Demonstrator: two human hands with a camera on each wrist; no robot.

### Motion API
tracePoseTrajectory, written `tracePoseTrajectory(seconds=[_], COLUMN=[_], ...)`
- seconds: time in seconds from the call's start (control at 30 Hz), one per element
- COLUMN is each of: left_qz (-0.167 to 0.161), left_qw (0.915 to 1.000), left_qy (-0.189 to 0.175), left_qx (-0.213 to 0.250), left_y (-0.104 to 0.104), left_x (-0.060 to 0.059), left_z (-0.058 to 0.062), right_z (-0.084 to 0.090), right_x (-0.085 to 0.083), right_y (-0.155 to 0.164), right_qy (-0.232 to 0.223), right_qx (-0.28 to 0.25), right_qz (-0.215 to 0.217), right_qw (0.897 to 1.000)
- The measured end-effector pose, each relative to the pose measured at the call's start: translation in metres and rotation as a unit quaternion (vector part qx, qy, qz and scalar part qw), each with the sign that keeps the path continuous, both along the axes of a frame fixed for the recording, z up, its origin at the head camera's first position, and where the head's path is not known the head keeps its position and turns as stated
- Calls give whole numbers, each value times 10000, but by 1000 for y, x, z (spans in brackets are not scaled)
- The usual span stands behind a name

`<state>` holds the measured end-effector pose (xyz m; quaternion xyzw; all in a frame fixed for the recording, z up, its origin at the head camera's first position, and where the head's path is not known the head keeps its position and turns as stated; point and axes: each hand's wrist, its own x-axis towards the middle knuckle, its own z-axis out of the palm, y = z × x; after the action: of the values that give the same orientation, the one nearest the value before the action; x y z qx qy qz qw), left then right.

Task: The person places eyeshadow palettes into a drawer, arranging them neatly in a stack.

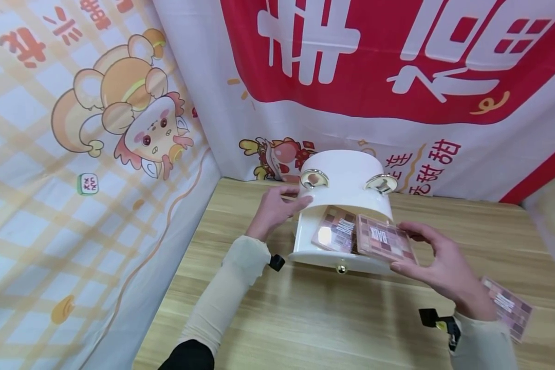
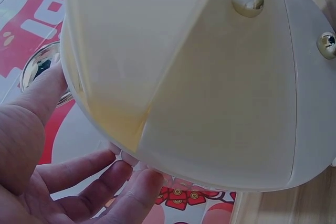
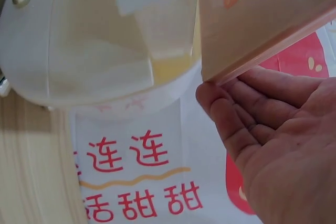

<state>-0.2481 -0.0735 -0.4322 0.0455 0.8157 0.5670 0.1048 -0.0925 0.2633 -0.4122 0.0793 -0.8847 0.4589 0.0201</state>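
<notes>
1. Palette [image 1: 383, 237] sits pinched in the right hand [image 1: 437, 270], tilted over the white box's [image 1: 347, 177] open drawer [image 1: 305, 253].
2. Left hand [image 1: 274, 208] grips the box; keep bracing it.
3. Lay it flat beside the stored palette [image 1: 335, 229].

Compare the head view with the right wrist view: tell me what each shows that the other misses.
Only the head view shows the left hand holding up the raised lid of the white case, a first palette lying inside, and a spare palette on the wooden table.

Only the right wrist view shows the plain underside of the held palette and the hand's palm side.

Both show the right hand holding that palette at the white case, and the red-lettered backdrop.
</notes>
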Motion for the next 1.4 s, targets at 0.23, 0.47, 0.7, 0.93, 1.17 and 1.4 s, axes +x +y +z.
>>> tracePoseTrajectory(seconds=[0.23,0.47,0.7,0.93,1.17,1.4], left_qz=[-4,0,51,15,-22,-80], left_qw=[10000,10000,10000,10000,10000,9999], left_qy=[-47,-64,-13,-18,28,86], left_qx=[25,8,-7,59,27,-11], left_y=[-2,-3,-5,-5,-5,-2], left_x=[-1,-1,-2,-2,-2,-3], left_z=[-1,0,-2,-2,-2,-3], right_z=[6,12,18,15,6,4], right_x=[-7,-12,-18,-26,-31,-28], right_y=[-17,-34,-58,-74,-81,-79], right_qy=[0,-4,272,426,696,626], right_qx=[319,573,839,922,927,918], right_qz=[-103,-286,-529,-754,-798,-844], right_qw=[9994,9979,9947,9920,9900,9902])
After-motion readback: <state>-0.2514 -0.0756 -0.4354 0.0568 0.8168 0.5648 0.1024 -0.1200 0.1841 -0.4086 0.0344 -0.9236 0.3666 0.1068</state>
